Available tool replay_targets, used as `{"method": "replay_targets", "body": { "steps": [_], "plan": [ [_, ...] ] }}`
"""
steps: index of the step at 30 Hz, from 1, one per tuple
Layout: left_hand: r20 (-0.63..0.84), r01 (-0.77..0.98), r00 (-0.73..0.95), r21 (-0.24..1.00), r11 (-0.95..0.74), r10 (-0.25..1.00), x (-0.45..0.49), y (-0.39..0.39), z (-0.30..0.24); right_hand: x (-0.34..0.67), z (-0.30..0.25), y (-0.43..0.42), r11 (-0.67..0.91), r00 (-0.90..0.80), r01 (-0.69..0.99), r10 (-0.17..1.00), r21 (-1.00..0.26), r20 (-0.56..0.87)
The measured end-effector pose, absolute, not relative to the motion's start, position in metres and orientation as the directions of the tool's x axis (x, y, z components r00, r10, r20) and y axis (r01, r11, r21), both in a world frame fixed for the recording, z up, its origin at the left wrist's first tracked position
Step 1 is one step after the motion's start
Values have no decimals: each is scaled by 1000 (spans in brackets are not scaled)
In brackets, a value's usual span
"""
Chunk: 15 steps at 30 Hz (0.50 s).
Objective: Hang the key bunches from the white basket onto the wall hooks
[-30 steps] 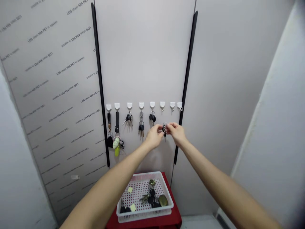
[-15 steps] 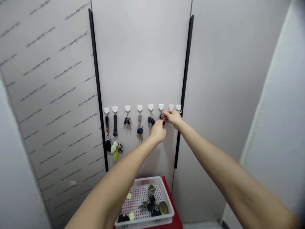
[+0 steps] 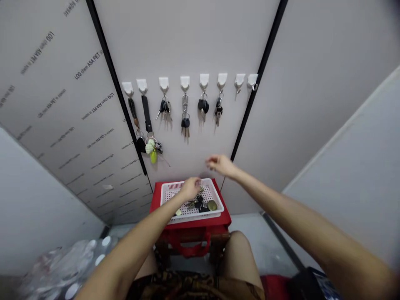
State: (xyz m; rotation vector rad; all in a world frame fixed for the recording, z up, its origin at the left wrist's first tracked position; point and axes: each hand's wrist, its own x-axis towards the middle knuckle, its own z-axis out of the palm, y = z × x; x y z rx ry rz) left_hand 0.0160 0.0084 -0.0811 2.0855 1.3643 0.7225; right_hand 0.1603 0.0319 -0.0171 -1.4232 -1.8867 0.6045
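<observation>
My left hand [image 3: 190, 188] hangs over the white plastic basket [image 3: 166, 195], fingers loosely stretched out and apart, with nothing visible in them. Below and beside its fingertips lie keys with black heads [image 3: 199, 201] and a rounded olive-gold object [image 3: 212, 205]. My right hand [image 3: 221, 165] is in the air above the basket's back right corner, its fingers loosely bent, slightly blurred and apart, holding nothing I can see. A bunch of keys [image 3: 218, 109] hangs above on a white hook [image 3: 222, 79], touched by neither hand.
More keys [image 3: 203, 105] hang from several white wall hooks, some on black straps [image 3: 146, 112]. The two rightmost hooks [image 3: 240, 79] carry no keys. The basket stands on a red-covered stand [image 3: 156, 200]. Plastic-wrapped bottles [image 3: 78, 258] lie at lower left; a dark box [image 3: 312, 283] is at lower right.
Both hands have left the keys on the sixth hook, which now hang freely. My left hand has dropped to the basket, my right hand partway down. The view has tilted downward.
</observation>
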Motion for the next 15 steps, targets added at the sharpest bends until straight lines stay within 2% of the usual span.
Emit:
{"method": "replay_targets", "body": {
  "steps": [3,6,9,12,15],
  "plan": [
    [52,695,341,658,-289,939,3,-2,-121,146,-73,8,376,-397,807,916,-456,53],
    [46,723,355,620,-305,934,0,-7,-132,135,-101,2,419,-429,871,903,-256,19],
    [-35,781,305,580,-229,952,-2,-9,-130,128,-108,6,427,-429,893,903,-140,13],
    [-115,831,246,536,-148,962,-10,-8,-126,126,-108,11,422,-425,900,905,-112,-11],
    [-139,843,229,524,-125,964,-25,-4,-123,128,-106,13,419,-419,877,907,-234,53]
  ]
}}
